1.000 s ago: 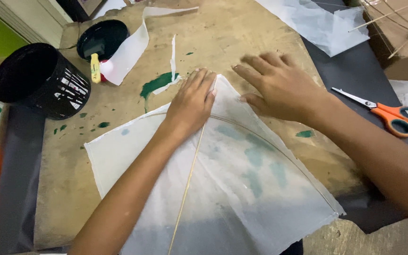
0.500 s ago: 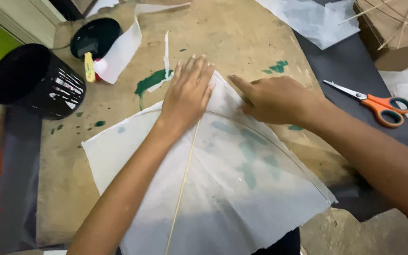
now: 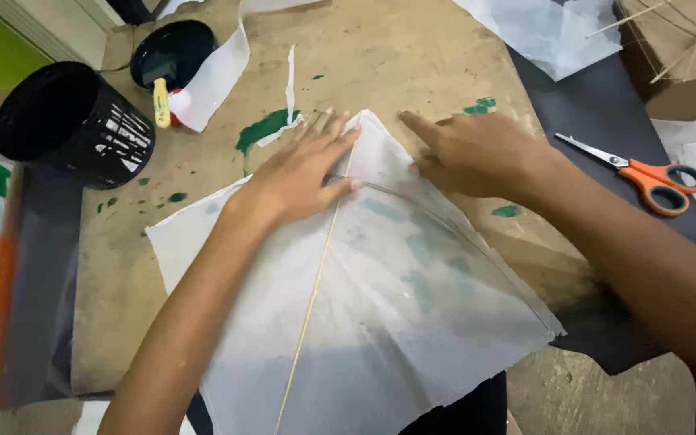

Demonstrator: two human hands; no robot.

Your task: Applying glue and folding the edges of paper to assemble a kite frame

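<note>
I see the kite's spine stick (image 3: 313, 302) running 6-to-12, left hand (image 3: 304, 173) flat at its tip, right hand (image 3: 469, 153) pressing paper (image 3: 412, 322) at 2.

- We see a black round container (image 3: 74, 125) well to the left of the left hand's fingers (image 3: 316, 133). On its side it has a label with white print on black.
- Beyond it, up and left of the same fingers, a small glue bottle (image 3: 163, 105) lies beside a black lid. It has a yellow body and a red end.
- We see no signs and no screens.
</note>
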